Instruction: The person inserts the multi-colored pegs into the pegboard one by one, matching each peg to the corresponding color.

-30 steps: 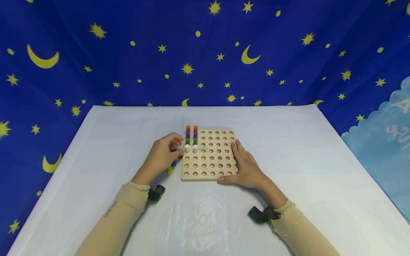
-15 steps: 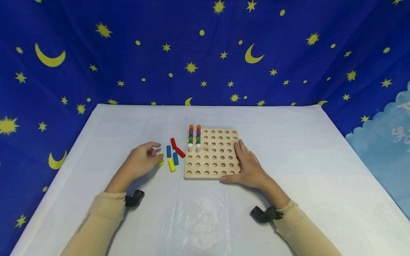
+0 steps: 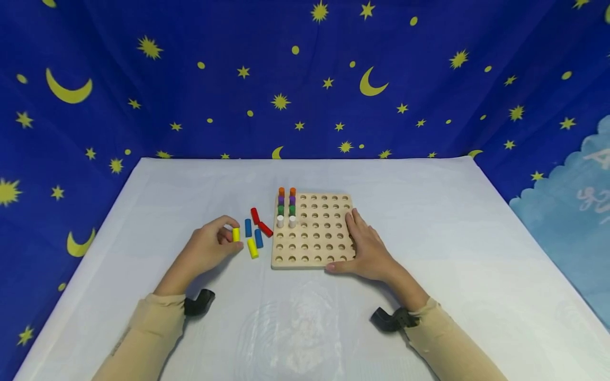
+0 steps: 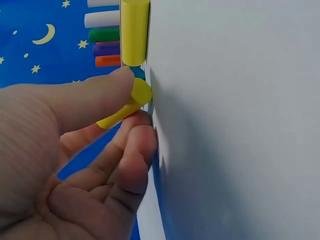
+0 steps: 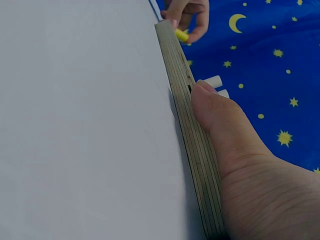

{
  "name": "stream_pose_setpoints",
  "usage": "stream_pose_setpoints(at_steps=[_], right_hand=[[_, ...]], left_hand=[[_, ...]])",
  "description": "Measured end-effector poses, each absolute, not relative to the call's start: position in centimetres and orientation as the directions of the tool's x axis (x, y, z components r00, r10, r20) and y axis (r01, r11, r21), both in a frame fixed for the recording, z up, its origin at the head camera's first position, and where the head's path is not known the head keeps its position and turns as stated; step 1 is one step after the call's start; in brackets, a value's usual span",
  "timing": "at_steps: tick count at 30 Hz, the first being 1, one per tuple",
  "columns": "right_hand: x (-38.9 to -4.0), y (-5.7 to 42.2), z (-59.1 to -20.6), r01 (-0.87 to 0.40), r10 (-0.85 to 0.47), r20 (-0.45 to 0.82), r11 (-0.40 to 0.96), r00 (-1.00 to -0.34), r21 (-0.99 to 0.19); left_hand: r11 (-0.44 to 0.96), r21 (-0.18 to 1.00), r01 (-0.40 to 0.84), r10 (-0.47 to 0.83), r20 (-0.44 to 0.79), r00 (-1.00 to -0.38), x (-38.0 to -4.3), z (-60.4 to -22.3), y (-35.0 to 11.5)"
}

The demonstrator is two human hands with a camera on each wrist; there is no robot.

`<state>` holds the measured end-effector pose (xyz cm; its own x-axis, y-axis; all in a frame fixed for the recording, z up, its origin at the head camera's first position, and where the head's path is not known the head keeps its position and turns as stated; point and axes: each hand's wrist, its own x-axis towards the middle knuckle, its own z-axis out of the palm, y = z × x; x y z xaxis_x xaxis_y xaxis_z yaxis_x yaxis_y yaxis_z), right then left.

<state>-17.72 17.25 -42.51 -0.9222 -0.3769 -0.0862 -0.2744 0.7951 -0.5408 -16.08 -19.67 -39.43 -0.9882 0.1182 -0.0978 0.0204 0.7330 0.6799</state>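
Head view: we are newly securing a yellow peg [image 3: 236,234] in our pinching left hand [image 3: 206,248], right hand [image 3: 369,251] spread against the pegboard [image 3: 311,253].

Your 2 forearms [image 3: 145,336] angle inward, well apart. Your left hand [image 3: 206,246] pinches between thumb and bent fingers; your right hand [image 3: 370,253] is spread, its thumb stretched away from the fingers.

board [image 3: 310,230]: near-right corner hidden by right hand [image 3: 367,251] | sleeves [image 3: 149,333]: cut off, head view's bottom
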Motion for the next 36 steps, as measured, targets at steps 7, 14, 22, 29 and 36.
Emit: stream_pose_setpoints(at_steps=[7,14,22,29,36], right_hand=[[-17.7,17.4,-42.6,-0.276,-0.38,-0.086,0.794,-0.921,-0.542],[-17.7,17.4,-42.6,-0.28,-0.383,-0.083,0.79,-0.92,-0.545],[-17.7,17.3,-42.7,-0.28,-0.385,-0.085,0.789,-0.919,-0.547],[-17.8,17.3,-42.6,-0.273,-0.379,-0.092,0.794,-0.921,-0.542],[-17.8,17.2,-42.5,-0.269,-0.375,-0.094,0.797,-0.922,-0.54]], left_hand=[[0.66,0.75,0.032,0.075,-0.023,-0.997,-16.0,-39.6,-18.3],[0.622,0.777,0.099,0.128,0.024,-0.991,-16.4,-39.3,-14.7],[0.608,0.782,0.135,0.196,0.017,-0.98,-17.2,-38.9,-12.0],[0.616,0.766,0.182,0.245,0.033,-0.969,-17.9,-39.1,-10.6],[0.658,0.71,0.253,0.288,0.073,-0.955,-18.1,-39.2,-9.9]])
